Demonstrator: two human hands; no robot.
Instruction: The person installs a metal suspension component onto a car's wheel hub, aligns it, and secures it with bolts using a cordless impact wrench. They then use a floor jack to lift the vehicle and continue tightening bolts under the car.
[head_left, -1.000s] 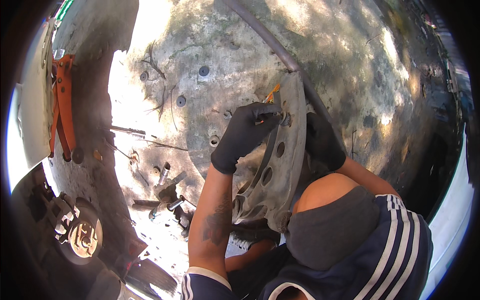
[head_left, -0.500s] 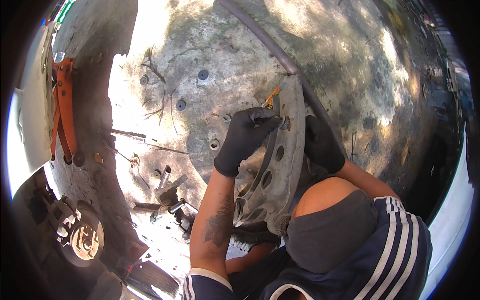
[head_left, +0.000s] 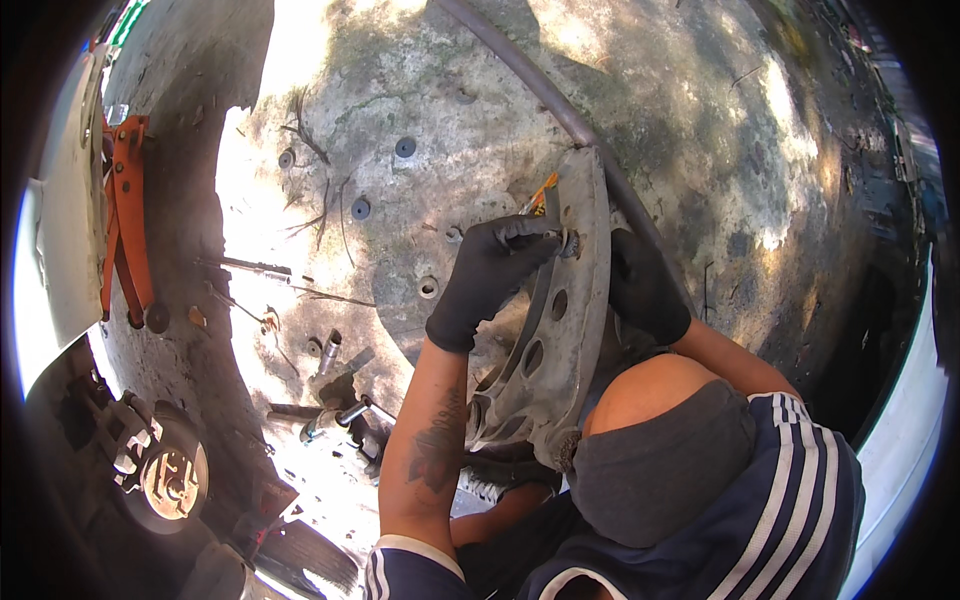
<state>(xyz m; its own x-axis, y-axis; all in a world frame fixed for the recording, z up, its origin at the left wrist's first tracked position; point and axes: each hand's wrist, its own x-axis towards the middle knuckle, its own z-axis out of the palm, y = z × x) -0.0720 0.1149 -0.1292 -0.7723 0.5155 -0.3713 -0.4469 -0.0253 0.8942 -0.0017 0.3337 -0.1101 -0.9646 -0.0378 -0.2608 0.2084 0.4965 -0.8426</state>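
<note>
A grey metal suspension arm (head_left: 582,290), pierced by round holes, stands on edge in front of me. My left hand (head_left: 490,275), in a black glove, pinches a small round metal fastener (head_left: 569,243) at a hole in the upper part of the arm. On the other side, my right hand (head_left: 645,288), also gloved in black, curls against the arm's right face; its fingertips are partly hidden. Behind the arm's upper left edge an orange-and-yellow object (head_left: 545,190) shows in part.
A long metal pipe (head_left: 525,75) touches the arm's top end. Round rubber washers (head_left: 405,148) and a metal ring (head_left: 428,287) lie on the concrete. Sockets and tools (head_left: 350,415) are at lower left, near a wheel hub (head_left: 170,485). An orange steel frame (head_left: 128,215) stands far left.
My left hand has turned very slightly at the fastener, its fingers still pinched. The arm and my right hand stay in practically the same place.
</note>
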